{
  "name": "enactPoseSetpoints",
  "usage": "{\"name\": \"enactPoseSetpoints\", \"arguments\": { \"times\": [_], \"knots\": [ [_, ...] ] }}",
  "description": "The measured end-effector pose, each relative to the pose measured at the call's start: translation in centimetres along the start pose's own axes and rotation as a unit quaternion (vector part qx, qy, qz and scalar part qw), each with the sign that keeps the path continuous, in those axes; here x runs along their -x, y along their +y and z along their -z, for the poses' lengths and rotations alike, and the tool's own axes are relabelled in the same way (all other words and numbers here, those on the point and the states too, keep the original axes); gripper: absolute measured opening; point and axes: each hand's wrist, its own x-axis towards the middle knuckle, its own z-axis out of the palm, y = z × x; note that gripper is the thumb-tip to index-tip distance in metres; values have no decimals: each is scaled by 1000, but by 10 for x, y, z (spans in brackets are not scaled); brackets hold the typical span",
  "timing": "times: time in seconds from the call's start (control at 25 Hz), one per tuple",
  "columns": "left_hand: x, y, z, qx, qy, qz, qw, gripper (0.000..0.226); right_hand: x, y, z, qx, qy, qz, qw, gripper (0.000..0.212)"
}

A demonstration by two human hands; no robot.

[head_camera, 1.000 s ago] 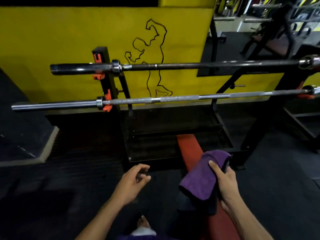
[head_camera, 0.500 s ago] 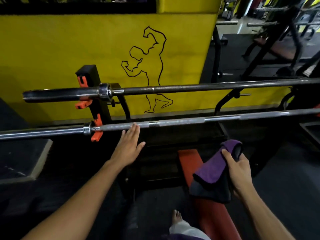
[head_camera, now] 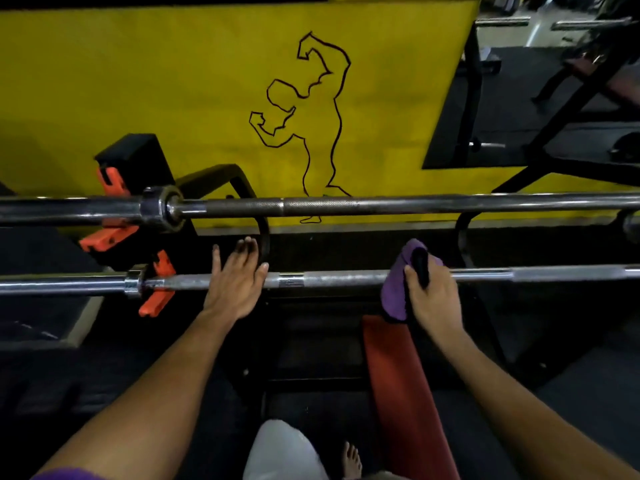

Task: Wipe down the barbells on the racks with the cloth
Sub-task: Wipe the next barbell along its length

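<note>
lower barbell (head_camera: 346, 279) — both ends cut off by edges | cloth (head_camera: 393, 299) — partly hidden behind right hand (head_camera: 434, 299)

No readable text, numbers or brand marks anywhere. Only sign: black outline drawing of a flexing bodybuilder (head_camera: 304, 123) on the far yellow wall (head_camera: 138, 81). Small mark on the near silver steel barbell's smooth centre band (head_camera: 290, 280) is too blurred to read.

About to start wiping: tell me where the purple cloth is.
Head view, right of centre: the purple cloth is gripped in the right hand, draped over the lower barbell.
</note>
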Motion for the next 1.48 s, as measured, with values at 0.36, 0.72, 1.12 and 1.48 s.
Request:
{"name": "enactPoseSetpoints", "arguments": {
  "times": [0.36, 0.72, 1.12, 1.48],
  "knots": [
    [-2, 2, 2, -7, 9, 17, 1000, 75, -38, -22, -32, 236, -126, 97, 959, 34],
    [13, 22, -13, 44, 56, 150, 986, 65, 9, -104, -114, 202, -206, 257, 922, 45],
    [13, 29, -18, 88, 42, 216, 972, 63, -29, 8, -17, 214, -140, 175, 951, 49],
    [17, 16, -11, 138, 27, 207, 968, 76, -10, -93, -101, 186, -243, 259, 916, 45]
  ]
}}
